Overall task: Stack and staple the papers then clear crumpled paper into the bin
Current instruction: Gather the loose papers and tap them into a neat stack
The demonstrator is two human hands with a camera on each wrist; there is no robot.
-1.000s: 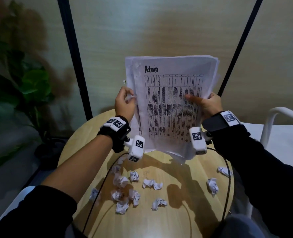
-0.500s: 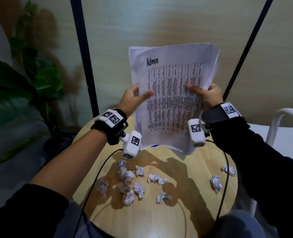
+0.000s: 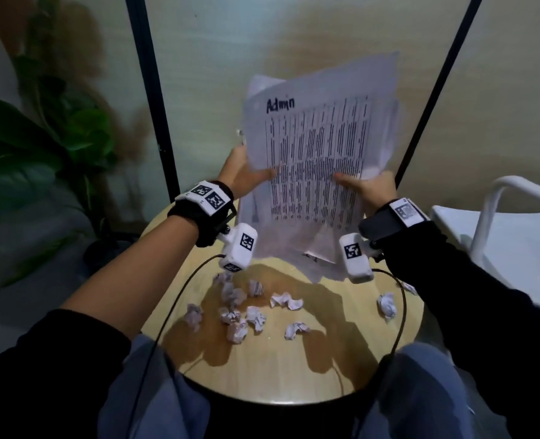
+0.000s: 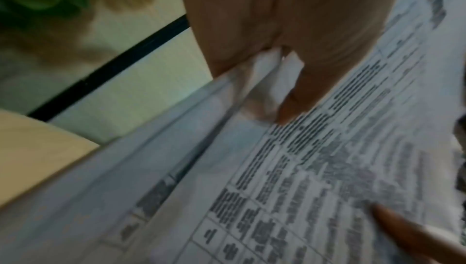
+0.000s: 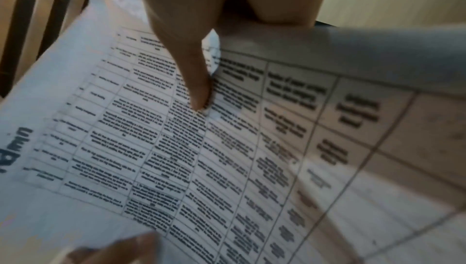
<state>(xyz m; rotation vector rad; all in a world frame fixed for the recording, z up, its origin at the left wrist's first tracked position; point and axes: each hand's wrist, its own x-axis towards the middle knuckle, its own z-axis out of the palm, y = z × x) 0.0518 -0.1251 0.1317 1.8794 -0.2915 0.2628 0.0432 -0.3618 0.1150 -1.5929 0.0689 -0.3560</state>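
Note:
I hold a stack of printed papers (image 3: 319, 160) upright above the round wooden table (image 3: 294, 369); the front sheet bears a table of text and the handwritten word "Admin". My left hand (image 3: 246, 175) pinches the stack's left edge, thumb on the front sheet (image 4: 327, 168). My right hand (image 3: 367, 188) pinches the right edge, its thumb laid across the print (image 5: 199, 89). The sheets are uneven and tilt to the right. Several crumpled paper balls (image 3: 240, 315) lie on the table below, and one more crumpled ball (image 3: 387, 305) lies near the right edge. No stapler or bin shows.
A leafy green plant (image 3: 40, 147) stands at the left of the table. A white chair (image 3: 500, 236) stands at the right. Two black poles (image 3: 151, 99) run up the wall behind. Cables from the wrist cameras trail over the table's front.
The stack has tilted clockwise and its sheets have fanned apart. My left thumb has come back over the front sheet. Both hands have dropped slightly.

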